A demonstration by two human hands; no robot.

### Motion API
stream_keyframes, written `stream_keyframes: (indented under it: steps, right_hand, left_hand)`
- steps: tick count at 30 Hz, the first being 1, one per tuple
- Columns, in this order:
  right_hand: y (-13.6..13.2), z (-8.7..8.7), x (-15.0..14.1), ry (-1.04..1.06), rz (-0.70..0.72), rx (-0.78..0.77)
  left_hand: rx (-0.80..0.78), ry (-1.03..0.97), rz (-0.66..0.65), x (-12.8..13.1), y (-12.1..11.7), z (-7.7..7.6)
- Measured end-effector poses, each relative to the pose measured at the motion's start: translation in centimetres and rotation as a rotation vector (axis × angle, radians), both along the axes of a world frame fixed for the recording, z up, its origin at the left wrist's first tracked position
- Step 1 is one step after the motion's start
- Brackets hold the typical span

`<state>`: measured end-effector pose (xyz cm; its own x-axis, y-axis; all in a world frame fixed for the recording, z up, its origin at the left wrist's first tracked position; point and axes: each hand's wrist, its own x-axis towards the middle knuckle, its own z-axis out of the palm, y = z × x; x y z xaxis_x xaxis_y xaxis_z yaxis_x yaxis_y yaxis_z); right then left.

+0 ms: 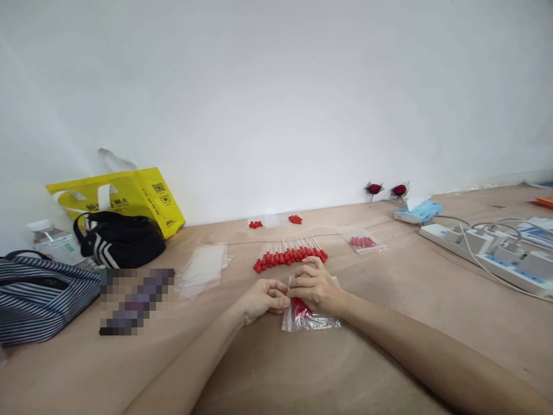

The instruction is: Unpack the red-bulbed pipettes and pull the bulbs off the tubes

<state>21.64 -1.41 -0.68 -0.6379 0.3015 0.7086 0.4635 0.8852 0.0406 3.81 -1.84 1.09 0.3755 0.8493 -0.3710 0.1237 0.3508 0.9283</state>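
Observation:
A clear zip bag (317, 321) with something red (300, 308) inside lies on the table in front of me. My left hand (264, 301) pinches its left edge between thumb and fingers. From the right, my right hand (318, 288) reaches over the bag, its bent fingers gripping the upper left part and covering some of the red contents. Just beyond my hands, a row of thin white sticks with red tips (290, 256) fans out, the red ends toward me.
Flat clear bags (203, 266) are stacked at left. A bag with red pieces (363, 241) lies right of the sticks; more red pieces (295, 219) lie near the wall. A yellow bag (147, 193) and black pouch (129, 239) stand left, a power strip (488, 253) right.

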Motion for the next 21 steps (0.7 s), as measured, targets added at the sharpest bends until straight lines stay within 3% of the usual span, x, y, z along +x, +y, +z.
stream_keyframes:
  steps: [6, 17, 21]
  right_hand:
    - [-0.27, -0.05, 0.24, -0.030, -0.007, 0.047]
    - [0.03, 0.49, 0.22, -0.066, -0.013, -0.208]
    - [0.29, 0.53, 0.08, -0.058, 0.001, -0.213]
  left_hand:
    - [-0.039, -0.017, -0.042, -0.41, 0.22, 0.06]
    - [0.049, 0.077, -0.118, 0.06, -0.43, 0.52]
    - [0.065, 0.086, -0.120, 0.13, -0.43, 0.39]
